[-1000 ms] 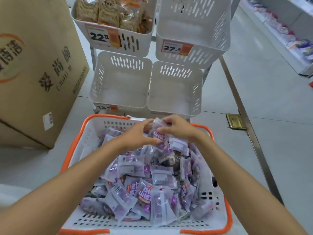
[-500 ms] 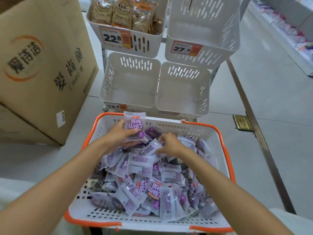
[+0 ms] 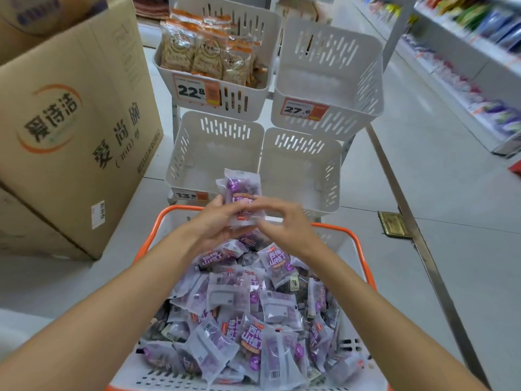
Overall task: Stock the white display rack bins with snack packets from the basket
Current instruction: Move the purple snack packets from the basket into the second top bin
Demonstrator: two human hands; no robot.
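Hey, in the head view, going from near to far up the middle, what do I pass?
Basket of loose packets → held packets in left hand and right hand → lower bins → upper bins.

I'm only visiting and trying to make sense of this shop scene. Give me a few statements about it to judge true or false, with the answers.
1. The left hand holds purple packets above the far rim of the basket. True.
2. The upper left bin has nothing in it. False: it holds brownish snack bags.
3. The two lower bins are already full of purple packets. False: no packets show inside either one.
4. A large cardboard box stands left of the rack. True.
5. The basket is nearly used up. False: it is still heaped with purple packets.
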